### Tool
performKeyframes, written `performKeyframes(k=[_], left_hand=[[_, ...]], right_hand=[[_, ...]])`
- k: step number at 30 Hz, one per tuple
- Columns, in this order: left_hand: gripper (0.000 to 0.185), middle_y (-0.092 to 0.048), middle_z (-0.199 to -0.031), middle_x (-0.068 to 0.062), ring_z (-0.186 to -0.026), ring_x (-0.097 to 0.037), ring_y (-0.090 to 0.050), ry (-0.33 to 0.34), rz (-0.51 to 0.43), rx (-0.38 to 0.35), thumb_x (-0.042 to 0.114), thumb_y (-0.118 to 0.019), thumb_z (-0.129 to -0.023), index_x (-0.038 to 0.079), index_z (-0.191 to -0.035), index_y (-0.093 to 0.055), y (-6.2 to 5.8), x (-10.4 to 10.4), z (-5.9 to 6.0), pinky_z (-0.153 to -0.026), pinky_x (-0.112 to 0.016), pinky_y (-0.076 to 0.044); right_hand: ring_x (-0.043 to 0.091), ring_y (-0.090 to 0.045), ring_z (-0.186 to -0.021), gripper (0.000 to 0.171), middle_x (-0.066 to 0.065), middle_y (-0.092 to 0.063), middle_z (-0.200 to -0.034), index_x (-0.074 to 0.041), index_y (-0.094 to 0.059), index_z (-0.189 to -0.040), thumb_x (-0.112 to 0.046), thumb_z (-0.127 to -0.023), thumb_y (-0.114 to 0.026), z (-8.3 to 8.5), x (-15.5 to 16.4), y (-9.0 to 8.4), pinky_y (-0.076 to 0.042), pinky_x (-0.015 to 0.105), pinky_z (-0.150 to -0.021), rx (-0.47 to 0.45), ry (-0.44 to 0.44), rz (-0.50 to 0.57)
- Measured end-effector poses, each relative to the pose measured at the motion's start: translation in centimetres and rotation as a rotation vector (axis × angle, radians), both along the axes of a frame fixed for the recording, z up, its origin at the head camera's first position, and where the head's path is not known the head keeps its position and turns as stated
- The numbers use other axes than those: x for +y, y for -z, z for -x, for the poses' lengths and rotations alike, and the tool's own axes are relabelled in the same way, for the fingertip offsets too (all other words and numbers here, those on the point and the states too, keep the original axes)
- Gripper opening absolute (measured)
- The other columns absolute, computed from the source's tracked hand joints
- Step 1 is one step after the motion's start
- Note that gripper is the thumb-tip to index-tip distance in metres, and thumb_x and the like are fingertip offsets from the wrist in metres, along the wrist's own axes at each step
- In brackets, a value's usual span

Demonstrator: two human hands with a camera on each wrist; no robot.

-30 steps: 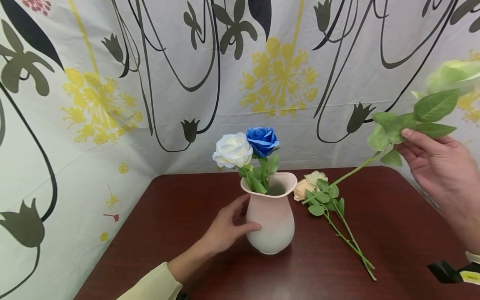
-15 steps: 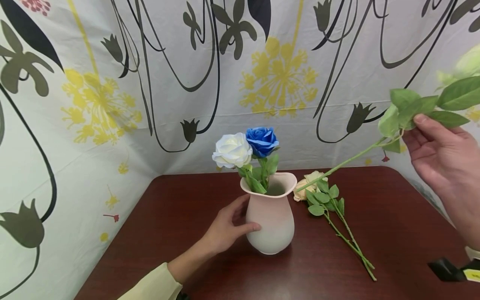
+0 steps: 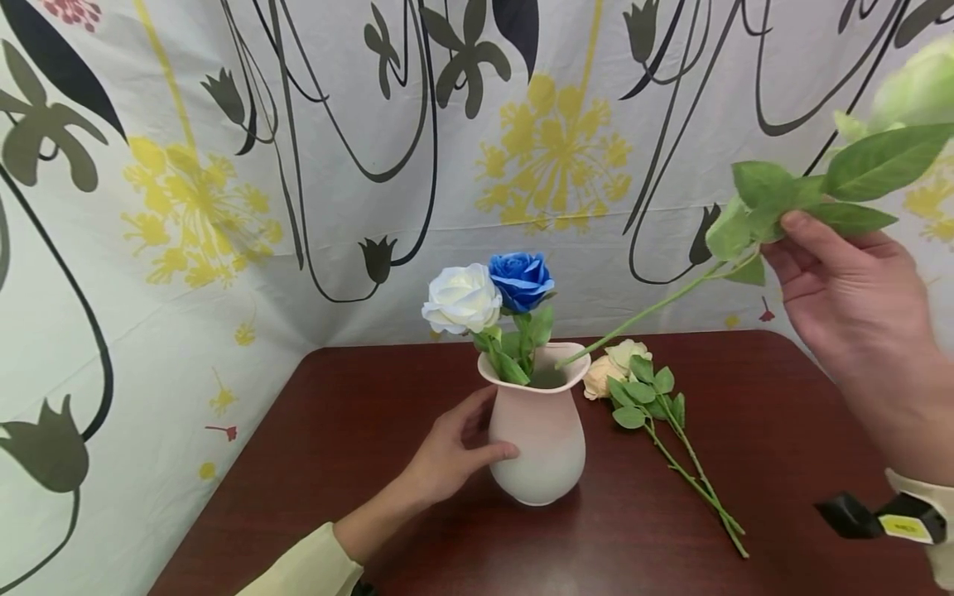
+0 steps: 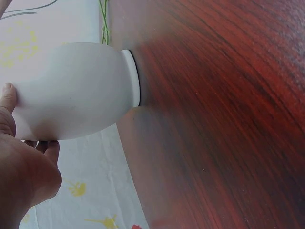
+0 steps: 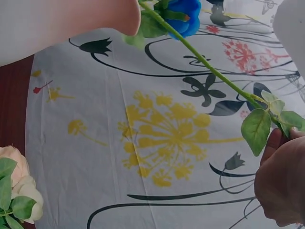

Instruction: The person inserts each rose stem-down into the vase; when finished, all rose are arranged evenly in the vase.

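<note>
A pale pink vase [image 3: 540, 434] stands on the dark red table [image 3: 358, 463] with a white rose [image 3: 462, 298] and a blue rose [image 3: 522, 280] in it. My left hand [image 3: 465, 439] grips the vase's left side, thumb in front, fingers behind; the left wrist view shows the vase [image 4: 71, 90] against that hand [image 4: 19, 167]. My right hand [image 3: 786, 244] pinches the leafy upper stem of a pale green rose [image 3: 917, 87] up at the right. Its long stem [image 3: 641, 313] slants down left, and the tip hangs just over the vase's right rim. In the right wrist view the stem [image 5: 209, 67] runs from my right hand [image 5: 281, 186] toward the blue rose [image 5: 183, 12].
Cream roses [image 3: 619, 368] lie on the table right of the vase, their stems [image 3: 701, 484] running toward the front right. A patterned cloth backdrop [image 3: 186, 207] closes in the back and left. A black wrist strap [image 3: 872, 517] shows at the lower right.
My right hand has lifted and moved left with the green rose. The stem tip has moved from over the lying cream roses to the vase's rim. The left hand and vase stay still.
</note>
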State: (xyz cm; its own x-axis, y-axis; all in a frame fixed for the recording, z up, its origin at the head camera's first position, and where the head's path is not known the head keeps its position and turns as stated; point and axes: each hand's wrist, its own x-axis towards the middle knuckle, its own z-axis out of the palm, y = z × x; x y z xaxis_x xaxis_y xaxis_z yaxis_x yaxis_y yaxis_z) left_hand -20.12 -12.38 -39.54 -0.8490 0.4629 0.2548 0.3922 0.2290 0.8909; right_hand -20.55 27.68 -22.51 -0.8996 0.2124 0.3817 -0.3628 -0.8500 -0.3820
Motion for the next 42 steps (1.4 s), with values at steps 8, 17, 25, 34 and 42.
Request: performKeyframes(k=[8,17,25,34,42], left_hand=[[0.076,-0.057,-0.154,0.002,-0.134,-0.017,-0.06,-0.006,0.007,-0.01,0.027,-0.085,-0.095,0.027,-0.16,-0.046,0.1,0.0,0.0,-0.11,-0.039,-0.051],[0.076,-0.056,-0.155,0.003,-0.135,-0.017,-0.059,-0.007,0.01,-0.004,0.027,-0.085,-0.094,0.027,-0.16,-0.046,0.2,0.0,0.0,-0.11,-0.039,-0.051],[0.077,-0.056,-0.155,0.003,-0.135,-0.017,-0.059,-0.012,0.012,-0.005,0.028,-0.085,-0.094,0.027,-0.16,-0.046,0.1,0.1,0.0,-0.11,-0.04,-0.051],[0.076,-0.058,-0.153,0.003,-0.134,-0.017,-0.061,-0.009,0.009,0.005,0.027,-0.085,-0.094,0.026,-0.16,-0.046,0.2,0.1,0.1,-0.109,-0.038,-0.051],[0.076,-0.057,-0.154,0.004,-0.133,-0.017,-0.061,0.006,-0.002,0.008,0.027,-0.084,-0.095,0.027,-0.161,-0.045,0.2,0.0,0.1,-0.109,-0.038,-0.052]], right_hand=[[0.036,-0.074,-0.098,0.04,0.024,-0.073,-0.114,0.011,-0.066,-0.131,0.026,-0.097,-0.051,0.7,-1.5,0.8,-0.064,0.043,-0.082,0.063,-0.038,-0.114],[0.038,-0.075,-0.103,0.038,0.027,-0.073,-0.114,0.016,-0.064,-0.13,0.027,-0.099,-0.045,0.5,-3.8,1.2,-0.063,0.043,-0.086,0.16,-0.095,-0.196],[0.03,-0.076,-0.096,0.032,0.021,-0.074,-0.117,0.016,-0.07,-0.123,0.026,-0.094,-0.059,-0.3,-6.0,1.3,-0.063,0.037,-0.084,0.159,-0.012,-0.369],[0.023,-0.071,-0.106,0.031,0.015,-0.077,-0.112,0.012,-0.074,-0.119,0.025,-0.093,-0.062,-1.7,-8.7,1.5,-0.06,0.032,-0.092,0.153,0.046,-0.63],[0.014,-0.075,-0.084,0.022,0.01,-0.08,-0.1,0.005,-0.081,-0.108,0.016,-0.092,-0.073,-3.0,-10.5,1.8,-0.059,0.021,-0.066,0.147,0.166,-0.956]])
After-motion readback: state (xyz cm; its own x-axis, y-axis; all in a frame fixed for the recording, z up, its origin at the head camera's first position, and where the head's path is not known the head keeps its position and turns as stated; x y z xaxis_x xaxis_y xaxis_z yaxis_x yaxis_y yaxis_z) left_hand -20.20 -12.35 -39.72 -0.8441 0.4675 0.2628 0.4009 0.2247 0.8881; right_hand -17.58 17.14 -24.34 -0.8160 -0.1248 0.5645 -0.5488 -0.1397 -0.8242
